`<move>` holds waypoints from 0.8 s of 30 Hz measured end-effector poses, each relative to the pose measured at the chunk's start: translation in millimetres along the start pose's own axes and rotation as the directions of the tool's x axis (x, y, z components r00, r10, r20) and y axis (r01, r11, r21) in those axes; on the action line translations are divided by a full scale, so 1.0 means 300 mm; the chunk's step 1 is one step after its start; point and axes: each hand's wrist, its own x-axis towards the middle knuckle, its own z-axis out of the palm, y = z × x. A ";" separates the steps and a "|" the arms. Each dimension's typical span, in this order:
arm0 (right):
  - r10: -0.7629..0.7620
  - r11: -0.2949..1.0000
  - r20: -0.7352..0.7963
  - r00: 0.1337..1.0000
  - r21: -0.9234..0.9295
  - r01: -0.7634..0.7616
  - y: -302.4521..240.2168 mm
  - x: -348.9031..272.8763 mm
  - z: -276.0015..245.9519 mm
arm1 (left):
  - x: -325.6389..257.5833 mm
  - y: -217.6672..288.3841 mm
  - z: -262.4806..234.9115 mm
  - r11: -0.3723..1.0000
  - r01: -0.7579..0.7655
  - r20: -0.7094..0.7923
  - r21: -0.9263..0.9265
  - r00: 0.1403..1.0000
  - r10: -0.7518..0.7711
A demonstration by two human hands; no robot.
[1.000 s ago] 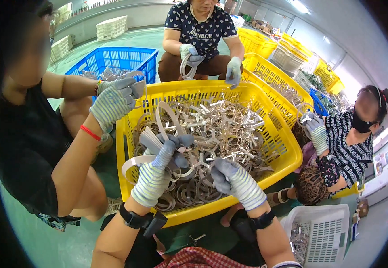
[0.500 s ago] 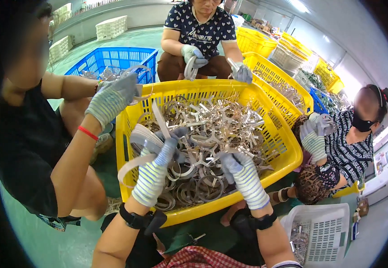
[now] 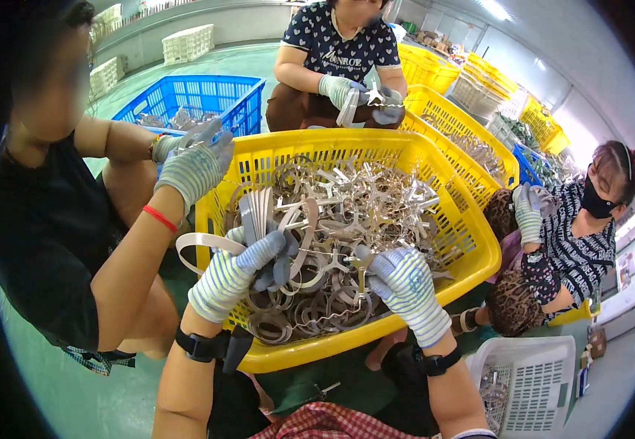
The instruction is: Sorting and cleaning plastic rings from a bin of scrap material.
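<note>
A large yellow basket (image 3: 434, 289) heaped with thin metal parts (image 3: 376, 197) stands before me. Both my hands wear striped gloves with grey fingers. Over the basket's near left part, my left hand (image 3: 233, 271) is closed on a fanned bundle of flat metal bands (image 3: 259, 208); one curved band (image 3: 199, 240) loops out leftward past the rim. My right hand (image 3: 405, 285), above the near right part, has thumb and fingers pinched on a small metal piece (image 3: 362, 274). Its far end is partly hidden by the glove. Curved metal rings (image 3: 339, 307) lie beneath, between my hands.
Gloved co-workers sit left, opposite and right of the basket; the opposite one holds metal bands (image 3: 348, 106). Behind are a blue crate (image 3: 248, 106) and another yellow basket (image 3: 471, 124). A white basket (image 3: 551, 366) with metal parts stands at lower right.
My left hand has shifted slightly left and turned, its bands now fanned upright. My right hand has moved slightly right and down. The left co-worker's hands have come together.
</note>
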 end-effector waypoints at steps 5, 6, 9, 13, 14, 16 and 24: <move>0.009 1.000 0.117 0.993 0.017 -0.011 -0.009 0.010 -0.012 | -0.024 0.029 -0.004 0.997 0.001 0.032 0.082 0.999 -0.004; 0.021 0.999 0.121 0.992 0.039 -0.026 -0.011 0.010 -0.006 | -0.029 0.035 -0.004 0.995 0.006 0.033 0.100 0.999 -0.010; 0.054 0.994 0.140 0.989 0.087 -0.067 -0.003 0.011 0.008 | -0.039 0.035 0.006 0.983 -0.006 0.061 0.183 0.998 -0.006; 0.040 0.987 0.024 0.999 0.156 -0.043 0.034 -0.010 0.010 | -0.044 0.034 0.008 0.982 -0.056 0.108 0.181 0.993 0.037; 0.091 0.973 -0.013 0.996 0.212 -0.087 0.045 -0.008 0.003 | -0.039 0.020 0.002 0.982 -0.056 0.111 0.182 0.993 0.036; 0.213 0.938 0.011 0.977 0.276 -0.208 0.058 -0.017 -0.016 | -0.022 -0.019 -0.009 0.884 -0.419 0.279 0.209 0.892 0.357; 0.297 0.919 -0.042 0.954 0.284 -0.274 0.057 -0.027 -0.010 | 0.002 -0.053 0.023 0.589 -0.398 0.172 0.703 0.899 0.402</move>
